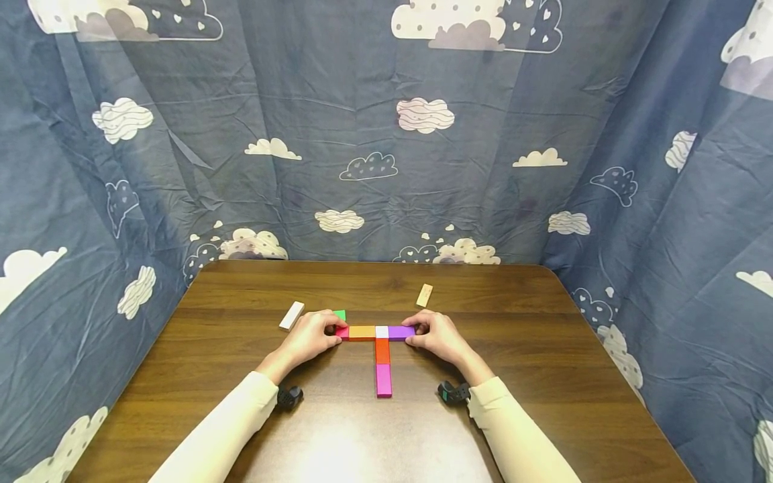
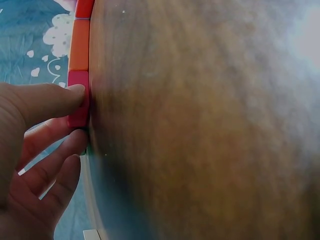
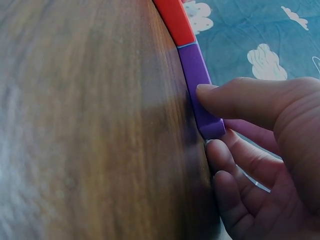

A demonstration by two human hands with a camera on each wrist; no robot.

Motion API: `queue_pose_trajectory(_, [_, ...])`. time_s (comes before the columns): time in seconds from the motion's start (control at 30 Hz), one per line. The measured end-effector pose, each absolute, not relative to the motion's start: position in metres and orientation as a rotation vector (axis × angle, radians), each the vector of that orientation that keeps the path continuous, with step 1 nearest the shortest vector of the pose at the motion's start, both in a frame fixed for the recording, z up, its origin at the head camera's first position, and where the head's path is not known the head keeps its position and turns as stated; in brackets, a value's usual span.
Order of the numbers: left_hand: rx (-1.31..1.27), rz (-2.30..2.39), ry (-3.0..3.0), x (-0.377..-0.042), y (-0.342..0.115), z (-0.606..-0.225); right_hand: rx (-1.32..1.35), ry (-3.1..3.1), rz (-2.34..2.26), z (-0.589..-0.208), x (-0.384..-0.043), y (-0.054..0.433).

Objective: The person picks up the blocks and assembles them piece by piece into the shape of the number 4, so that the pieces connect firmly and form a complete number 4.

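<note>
Hands point(image 1: 310, 335) pinch crimson block point(image 1: 343, 333) and purple block point(image 1: 400, 333) — long axes left-to-right.

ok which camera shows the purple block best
The right wrist view: there the purple block looks largest, though the right hand covers part. The head view shows it small, with the hand at one end; the left wrist view doesn't show it.

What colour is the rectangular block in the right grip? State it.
The rectangular block is purple; it shows best in the right wrist view.
</note>
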State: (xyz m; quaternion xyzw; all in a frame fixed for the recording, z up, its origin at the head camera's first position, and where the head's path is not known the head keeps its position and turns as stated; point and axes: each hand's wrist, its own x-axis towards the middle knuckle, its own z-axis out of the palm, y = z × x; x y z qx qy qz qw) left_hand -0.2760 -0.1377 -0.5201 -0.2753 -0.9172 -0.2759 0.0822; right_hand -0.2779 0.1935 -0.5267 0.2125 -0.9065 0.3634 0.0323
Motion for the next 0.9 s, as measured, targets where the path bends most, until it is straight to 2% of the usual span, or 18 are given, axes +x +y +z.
queue_pose_trajectory(0.3, [-0.813,-0.873,-2.777,-0.272,-0.141,-0.52,0.692,-2.808,1.217,-0.525,-0.272,0.197])
queue_pose_trajectory(0.47, [-0.858,-0.92,-2.704,-0.272,-0.14,-0.508,0.616,-2.787,1.278,-0.515,-0.274,0.21])
queue_pose_trajectory(0.7, [-0.822,-0.92,-2.663,-0.259,-0.141,-0.495,0.601,-2.772,1.184,-0.494,-0.292,0.223])
queue_pose_trajectory(0.9, [-0.859,-0.779,-2.729,-0.239,-0.132,-0.495,0.554,-2.773,1.073,-0.491,-0.314,0.226])
